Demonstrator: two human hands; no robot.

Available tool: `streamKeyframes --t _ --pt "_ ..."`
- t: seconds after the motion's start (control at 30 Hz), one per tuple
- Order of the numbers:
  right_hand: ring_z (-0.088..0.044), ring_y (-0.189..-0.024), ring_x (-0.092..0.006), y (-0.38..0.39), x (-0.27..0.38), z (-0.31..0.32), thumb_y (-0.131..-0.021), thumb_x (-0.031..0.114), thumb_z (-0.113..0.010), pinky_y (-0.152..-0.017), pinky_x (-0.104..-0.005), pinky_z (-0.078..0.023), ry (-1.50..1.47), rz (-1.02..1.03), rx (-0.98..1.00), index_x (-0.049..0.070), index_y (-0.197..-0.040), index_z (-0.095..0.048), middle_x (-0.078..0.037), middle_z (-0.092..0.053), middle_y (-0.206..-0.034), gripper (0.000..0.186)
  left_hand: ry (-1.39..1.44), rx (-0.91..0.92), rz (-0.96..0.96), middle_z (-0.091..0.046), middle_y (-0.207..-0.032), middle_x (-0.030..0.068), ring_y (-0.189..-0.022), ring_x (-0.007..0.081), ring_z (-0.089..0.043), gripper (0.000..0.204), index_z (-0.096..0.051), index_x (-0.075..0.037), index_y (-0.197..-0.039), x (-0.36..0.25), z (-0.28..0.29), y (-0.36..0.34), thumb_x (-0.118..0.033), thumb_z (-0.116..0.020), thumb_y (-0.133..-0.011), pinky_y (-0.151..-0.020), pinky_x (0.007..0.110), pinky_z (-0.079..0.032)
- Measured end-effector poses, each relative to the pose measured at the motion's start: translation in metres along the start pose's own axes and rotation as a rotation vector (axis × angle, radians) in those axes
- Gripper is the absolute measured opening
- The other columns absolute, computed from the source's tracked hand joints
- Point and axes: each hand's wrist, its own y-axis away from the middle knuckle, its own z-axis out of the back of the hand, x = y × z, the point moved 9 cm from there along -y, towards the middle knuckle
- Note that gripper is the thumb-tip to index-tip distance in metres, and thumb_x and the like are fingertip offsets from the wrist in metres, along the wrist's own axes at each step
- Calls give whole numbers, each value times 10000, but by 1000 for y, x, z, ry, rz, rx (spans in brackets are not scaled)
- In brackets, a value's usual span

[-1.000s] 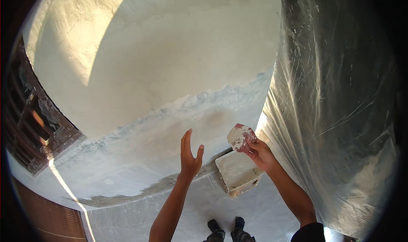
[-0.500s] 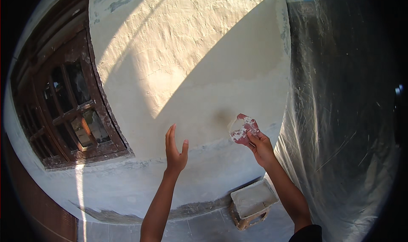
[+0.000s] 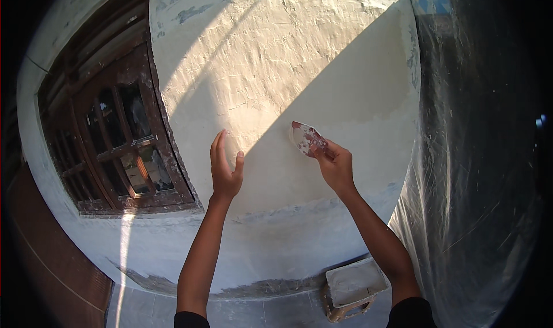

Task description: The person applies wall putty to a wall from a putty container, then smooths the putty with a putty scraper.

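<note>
Wall to the left taken up by a dark brown wooden window with arched glass panes point(image 3: 125, 148), its frame scuffed and flecked pale. To the right, a wrinkled translucent plastic sheet point(image 3: 461, 167) hangs over a dark surface, folds gathering toward the wall's edge. Low at left, a reddish-brown ribbed panel point(image 3: 55, 241). Below, near the foot of the wall: a shallow grey rectangular tub point(image 3: 360, 298) on a brown stool-like stand point(image 3: 347, 312), over grey floor tiles point(image 3: 276, 311); the right forearm blocks part of the tub's right side. Cream plaster wall point(image 3: 357, 109) fills the middle: ridged and rough in the sunlit patch, smoother in shade, with bluish-white blotches along a lower band and bare grey at the base. The right hand point(image 3: 337, 164) pinches a dark red flat scraper point(image 3: 305, 139) between thumb and fingers, in front of the shaded plaster; blade tapers to a point, smeared with whitish paste. Contact with the wall cannot be told. The left hand point(image 3: 226, 169) holds nothing, thumb spread from raised fingers, before the plaster between window and scraper.
</note>
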Motion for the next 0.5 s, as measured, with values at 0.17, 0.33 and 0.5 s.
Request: streamKeyframes --t 0.17,0.33,0.5 --pt "-727 -853 -239 -37 39 -48 -939 84 -652 -741 -307 -550 263 244 -39 17 -1196 -682 -178 -729 -1009 268 -82 -8 -73 -389 -1487 223 -1398 390 -368 600 -335 6 -1484 18 -5 -29 -184 -544 -954 -1168 478 -294" --pt "-680 -1073 -301 -37 71 -86 -880 -10 -626 -803 -372 -550 580 881 -167 40 -1212 -673 -113 -706 -1156 340 -124 -49 -182 -376 -1505 220 -1420 393 -340 608 -326 6 -1489 26 -14 -58 -183 -541 -953 -1176 490 -276" --pt "-608 -1216 -301 -37 37 -121 -847 32 -627 -929 -388 -512 846 876 -145 39 -1265 -644 -99 -646 -1296 419 -87 -80 -286 -414 -1481 224 -1404 399 -373 606 -356 34 -1470 36 -27 -72 -167 -540 -928 -1169 524 -280"
